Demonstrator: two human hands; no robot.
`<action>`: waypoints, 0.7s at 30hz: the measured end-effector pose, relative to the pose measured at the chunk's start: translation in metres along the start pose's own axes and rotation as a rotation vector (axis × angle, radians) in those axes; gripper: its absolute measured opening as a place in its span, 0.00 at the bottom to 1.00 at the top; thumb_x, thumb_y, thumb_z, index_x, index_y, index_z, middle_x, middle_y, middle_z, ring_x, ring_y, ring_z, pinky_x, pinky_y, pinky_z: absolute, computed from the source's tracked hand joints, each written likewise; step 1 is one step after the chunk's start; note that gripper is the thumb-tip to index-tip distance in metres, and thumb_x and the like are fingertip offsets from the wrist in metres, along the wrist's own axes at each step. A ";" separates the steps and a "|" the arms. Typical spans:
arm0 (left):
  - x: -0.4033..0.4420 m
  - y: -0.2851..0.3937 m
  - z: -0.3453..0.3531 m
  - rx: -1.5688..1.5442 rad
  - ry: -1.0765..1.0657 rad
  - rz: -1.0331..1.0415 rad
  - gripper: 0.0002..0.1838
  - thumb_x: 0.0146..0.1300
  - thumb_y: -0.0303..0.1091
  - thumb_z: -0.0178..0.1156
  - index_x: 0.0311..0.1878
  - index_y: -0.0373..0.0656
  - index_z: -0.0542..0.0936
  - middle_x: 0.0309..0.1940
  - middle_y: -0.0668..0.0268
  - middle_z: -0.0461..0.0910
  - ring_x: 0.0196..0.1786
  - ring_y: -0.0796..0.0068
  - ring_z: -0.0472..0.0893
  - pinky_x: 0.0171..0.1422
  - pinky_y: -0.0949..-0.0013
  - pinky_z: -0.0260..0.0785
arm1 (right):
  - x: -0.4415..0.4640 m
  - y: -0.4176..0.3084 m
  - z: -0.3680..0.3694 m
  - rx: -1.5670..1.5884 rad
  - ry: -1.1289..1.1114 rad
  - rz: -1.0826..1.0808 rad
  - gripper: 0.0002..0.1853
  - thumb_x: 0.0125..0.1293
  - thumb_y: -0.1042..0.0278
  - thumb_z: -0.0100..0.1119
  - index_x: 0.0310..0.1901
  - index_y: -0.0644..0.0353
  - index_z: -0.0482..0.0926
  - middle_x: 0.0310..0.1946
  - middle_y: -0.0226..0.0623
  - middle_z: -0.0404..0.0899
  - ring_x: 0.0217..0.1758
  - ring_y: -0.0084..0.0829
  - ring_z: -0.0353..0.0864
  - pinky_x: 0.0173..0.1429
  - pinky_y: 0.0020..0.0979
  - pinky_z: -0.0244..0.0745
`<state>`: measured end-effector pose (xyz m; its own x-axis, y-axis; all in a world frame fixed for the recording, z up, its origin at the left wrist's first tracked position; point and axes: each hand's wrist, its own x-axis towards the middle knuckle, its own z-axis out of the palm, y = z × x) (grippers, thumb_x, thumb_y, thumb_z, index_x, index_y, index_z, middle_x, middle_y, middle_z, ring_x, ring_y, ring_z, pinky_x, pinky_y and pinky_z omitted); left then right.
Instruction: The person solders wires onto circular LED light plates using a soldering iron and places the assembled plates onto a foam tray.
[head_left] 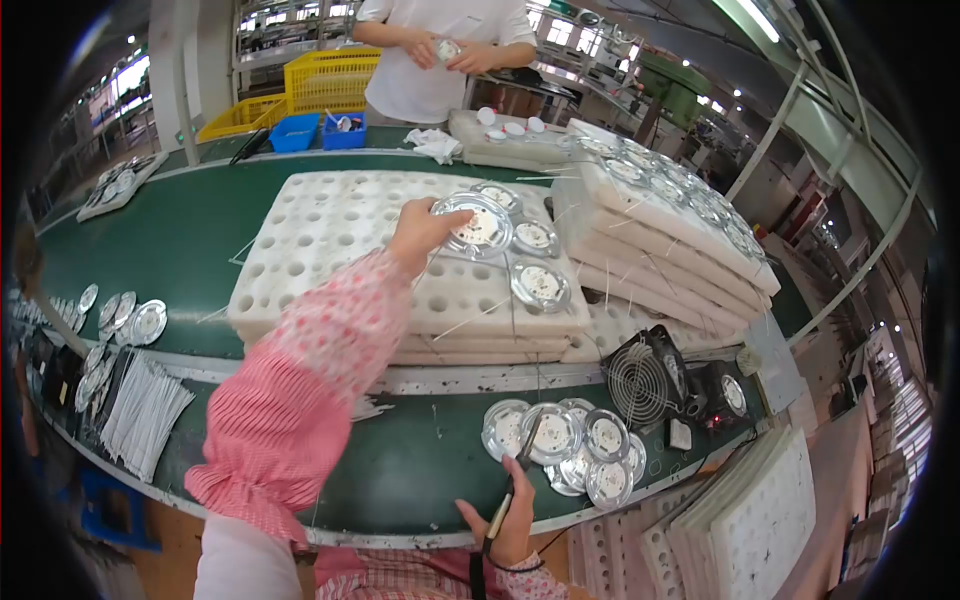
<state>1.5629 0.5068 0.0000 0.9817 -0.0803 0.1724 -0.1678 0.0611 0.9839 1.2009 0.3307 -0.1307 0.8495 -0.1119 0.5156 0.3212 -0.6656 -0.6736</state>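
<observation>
My left hand (422,234), in a pink sleeve, grips a round silver-rimmed disc (492,232) with a white, dotted centre. It is over a white foam tray (330,215) full of round holes. Three similar discs lie close by on the tray's right side, one of them a disc (541,285) with a thin wire near it. Low in the view, my right hand (515,520) is closed around a pen-like soldering iron (500,512) with a cable. Its thin tip points up, in front of a cluster of discs (606,437) on the green bench.
Stacked foam trays (640,250) carrying discs rise at right. A small fan (640,383) stands near the front right edge. White wires (145,415) lie at left. Across the bench (140,235), a person (440,70) holds a small part, beside blue bins (295,133) and yellow crates (325,82).
</observation>
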 end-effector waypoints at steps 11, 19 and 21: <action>0.109 -0.050 0.062 1.260 -0.108 0.105 0.55 0.55 0.80 0.57 0.72 0.41 0.69 0.69 0.51 0.72 0.73 0.55 0.69 0.74 0.41 0.59 | 0.005 0.005 -0.001 -0.075 -0.046 0.056 0.45 0.49 0.60 0.83 0.67 0.69 0.70 0.47 0.54 0.77 0.49 0.53 0.78 0.55 0.43 0.74; 0.137 -0.049 0.081 1.229 -0.249 0.144 0.49 0.59 0.71 0.60 0.72 0.40 0.68 0.70 0.54 0.71 0.75 0.57 0.67 0.75 0.41 0.57 | 0.011 0.000 -0.003 -0.078 -0.018 0.007 0.40 0.58 0.64 0.77 0.69 0.69 0.68 0.59 0.55 0.77 0.57 0.55 0.78 0.62 0.46 0.74; 0.135 -0.064 0.077 1.251 -0.011 0.270 0.34 0.66 0.60 0.58 0.64 0.43 0.78 0.66 0.55 0.75 0.71 0.55 0.71 0.70 0.43 0.62 | 0.010 0.005 -0.001 -0.082 -0.030 0.062 0.42 0.53 0.62 0.80 0.67 0.68 0.71 0.50 0.54 0.77 0.50 0.53 0.79 0.56 0.43 0.75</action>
<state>1.6997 0.4158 -0.0361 0.9036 -0.2208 0.3672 -0.3367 -0.8959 0.2899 1.2102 0.3255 -0.1279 0.8794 -0.1330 0.4572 0.2337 -0.7161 -0.6577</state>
